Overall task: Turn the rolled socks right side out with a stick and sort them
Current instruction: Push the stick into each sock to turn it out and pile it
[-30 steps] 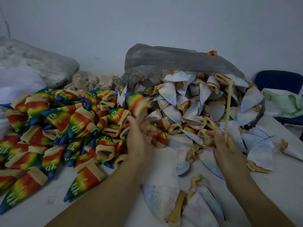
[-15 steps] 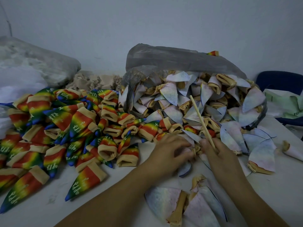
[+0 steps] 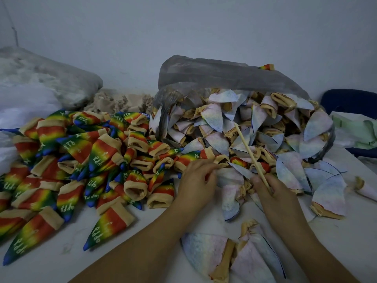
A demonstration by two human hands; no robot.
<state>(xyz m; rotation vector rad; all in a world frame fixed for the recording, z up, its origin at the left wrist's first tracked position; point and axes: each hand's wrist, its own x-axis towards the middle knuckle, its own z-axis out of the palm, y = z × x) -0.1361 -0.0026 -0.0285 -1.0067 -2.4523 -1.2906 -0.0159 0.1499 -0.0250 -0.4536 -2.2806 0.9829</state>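
Observation:
A big heap of rainbow socks, right side out with tan cuffs, covers the left of the table. Pale inside-out socks spill from a grey plastic bag at centre right. My left hand grips a pale inside-out sock at the pile's front edge, fingers curled on its cloth. My right hand holds a thin wooden stick that slants up and to the left over the pale pile. Two more pale socks lie near the table's front.
A white table bears everything. Grey-white stuffed bags sit at the far left, crumpled beige cloth behind the rainbow heap. A dark blue chair and green-printed paper are at the right. A grey wall stands behind.
My left hand let a rainbow sock go onto the rainbow heap and came down right onto a pale sock. The stick tilted from upright to slanting left.

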